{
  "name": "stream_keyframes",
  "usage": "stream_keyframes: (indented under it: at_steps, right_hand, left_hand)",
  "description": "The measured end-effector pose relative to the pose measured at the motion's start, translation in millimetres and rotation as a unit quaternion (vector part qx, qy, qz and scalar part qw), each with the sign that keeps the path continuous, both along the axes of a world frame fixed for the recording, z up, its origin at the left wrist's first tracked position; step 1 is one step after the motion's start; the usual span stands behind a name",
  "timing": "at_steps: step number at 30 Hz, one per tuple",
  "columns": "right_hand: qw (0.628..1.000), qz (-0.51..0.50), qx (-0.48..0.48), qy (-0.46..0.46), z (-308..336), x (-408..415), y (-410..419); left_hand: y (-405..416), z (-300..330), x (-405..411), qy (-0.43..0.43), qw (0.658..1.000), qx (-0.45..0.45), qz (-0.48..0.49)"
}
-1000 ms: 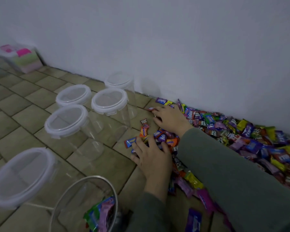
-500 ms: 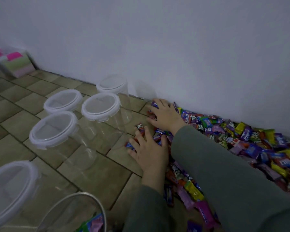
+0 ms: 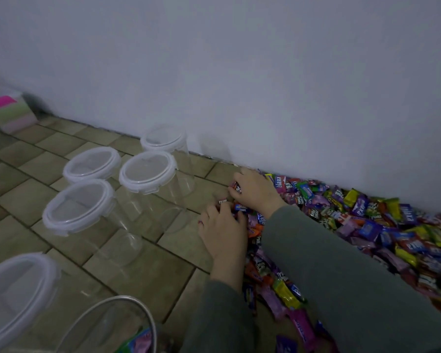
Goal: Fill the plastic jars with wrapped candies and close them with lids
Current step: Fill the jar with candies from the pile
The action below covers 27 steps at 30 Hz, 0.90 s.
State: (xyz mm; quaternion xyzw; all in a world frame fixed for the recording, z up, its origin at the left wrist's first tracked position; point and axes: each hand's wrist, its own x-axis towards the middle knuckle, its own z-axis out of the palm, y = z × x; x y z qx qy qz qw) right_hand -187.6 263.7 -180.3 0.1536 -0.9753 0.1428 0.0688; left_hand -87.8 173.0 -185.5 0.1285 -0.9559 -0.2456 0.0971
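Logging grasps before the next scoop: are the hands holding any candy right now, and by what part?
Right hand curls its fingers round a few wrapped candies at the pile's left edge. Left hand rests on the pile, fingertips over candies; a true grip cannot be told.

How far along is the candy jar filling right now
Early on. The open jar nearest the camera holds only a few candies. Both hands, left hand and right hand, are gathering from the candy pile. The lidded jars look empty, so nearly all the filling and closing remains.
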Motion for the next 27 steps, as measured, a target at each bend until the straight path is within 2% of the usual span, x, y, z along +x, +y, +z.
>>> stream_keyframes:
  at_steps: [8, 11, 14, 16, 20, 27]
  right_hand:
    - [0.996, -0.044, 0.064, -0.043, 17.6, 29.0, 3.5]
    - [0.994, -0.059, 0.062, -0.066, 26.7, 48.3, 8.2]
    - [0.992, -0.083, 0.053, -0.079, 37.9, 70.1, 14.8]
    - [0.991, -0.109, 0.017, -0.071, 45.5, 83.3, 22.3]
    - [0.982, -0.16, -0.094, -0.04, 60.0, 112.5, 39.2]
    - [0.929, -0.239, -0.283, -0.006, 84.8, 162.6, 45.6]
  left_hand:
    - [5.9, 17.7, 13.1, -0.06, 0.998, 0.012, -0.032]
    - [10.3, 25.6, 20.6, -0.073, 0.995, 0.053, -0.051]
    - [14.6, 32.0, 35.3, -0.076, 0.986, 0.141, -0.057]
    - [16.2, 36.3, 46.1, -0.065, 0.98, 0.175, -0.065]
    - [20.2, 54.9, 66.0, -0.034, 0.982, 0.173, -0.075]
    - [26.2, 86.6, 96.7, 0.059, 0.967, 0.203, -0.143]
